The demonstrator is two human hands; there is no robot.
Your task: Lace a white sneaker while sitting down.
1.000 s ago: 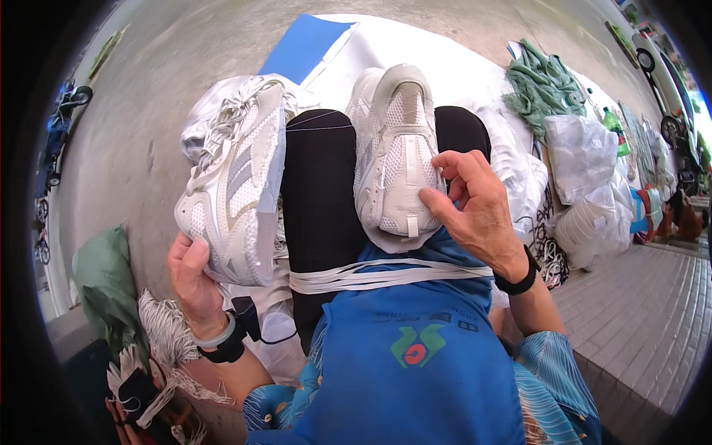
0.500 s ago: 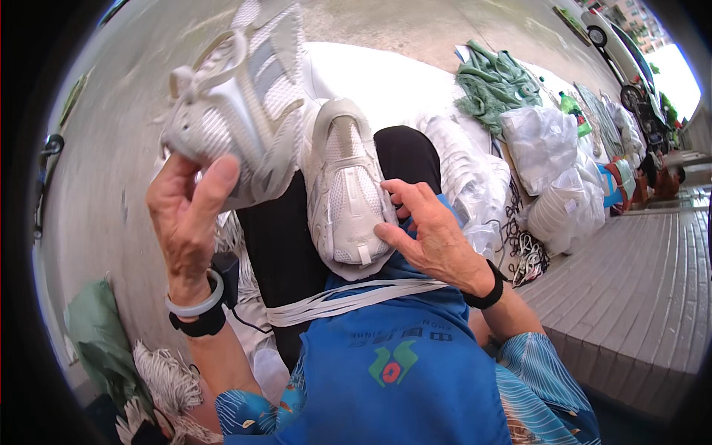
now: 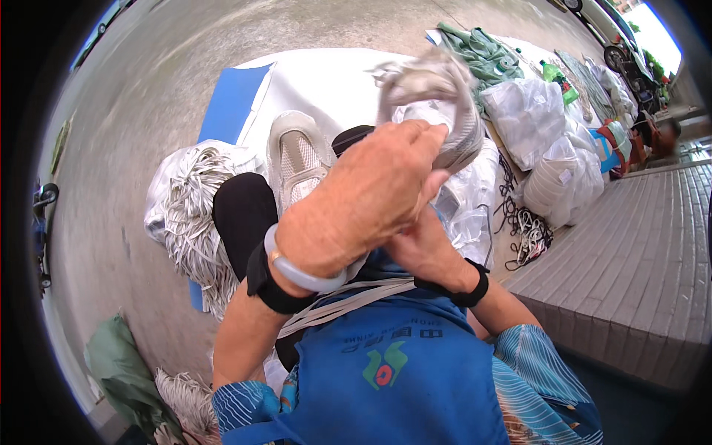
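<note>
My left hand (image 3: 363, 196) reaches across my body to the right, its fingers closed at the opening of a white sneaker (image 3: 471, 126). That sneaker is raised over my right leg and smeared by motion. A second pale sneaker (image 3: 295, 152) with mesh panels rests on my lap between my knees, partly hidden behind my left hand. Below the left hand is my right hand (image 3: 430, 252); its fingers are covered, so what they touch does not show. A bundle of white laces (image 3: 356, 300) crosses my lap over the blue apron (image 3: 393, 393).
A white sheet (image 3: 319, 81) with a blue panel (image 3: 236, 100) lies ahead. Laces (image 3: 196, 200) are heaped left of my knee. Plastic-bagged goods (image 3: 526, 115), a green cloth (image 3: 482, 59) and dark cords (image 3: 528, 233) lie rightward. A slatted platform (image 3: 630, 259) stands at the right.
My left hand has swung from the left across to the right with the raised sneaker. It now overlaps my right hand and part of the lap sneaker. The view has shifted.
</note>
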